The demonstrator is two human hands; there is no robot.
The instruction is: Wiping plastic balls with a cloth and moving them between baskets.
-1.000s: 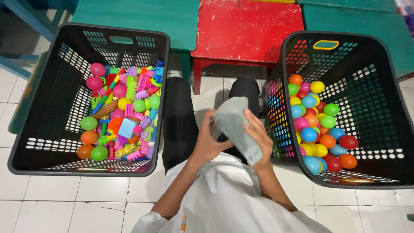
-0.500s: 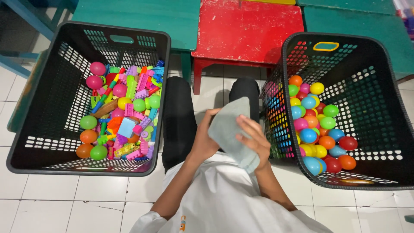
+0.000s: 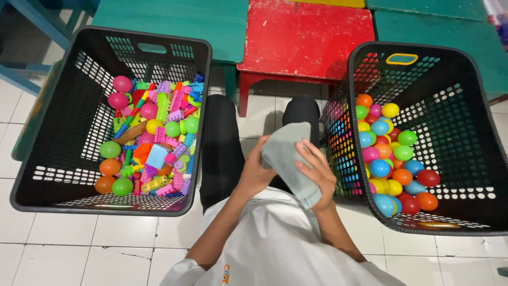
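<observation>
Hidden behind the folded grey-green cloth (image 3: 288, 159): most of the left hand's (image 3: 257, 172) fingers and whatever may sit wrapped inside, impossible to make out. Cut off at the lower edge: the white shirt (image 3: 275, 249) and both forearms. Underneath, a white tiled floor (image 3: 63, 249) with dark grout lines and some cracks; beyond the cloth, a scuffed red wooden stool (image 3: 304, 37), flanked by green painted worktops (image 3: 164, 16) running out of frame at the top. Held over the lap, between dark trouser legs (image 3: 222, 148), with the long axis tilted, upper end toward the red stool and lower end toward the shirt and slightly rightward. Clasped from both sides: left hand cupped around the cloth's left edge, right hand (image 3: 315, 175) with fingers spread flat over its outer face, thumb tucked out of sight. Left of the cloth, a black perforated plastic basket (image 3: 63, 175) with mixed coloured building bricks and balls; right of the cloth, a second black perforated basket (image 3: 465, 212) with coloured plastic balls only, its far corner cropped.
</observation>
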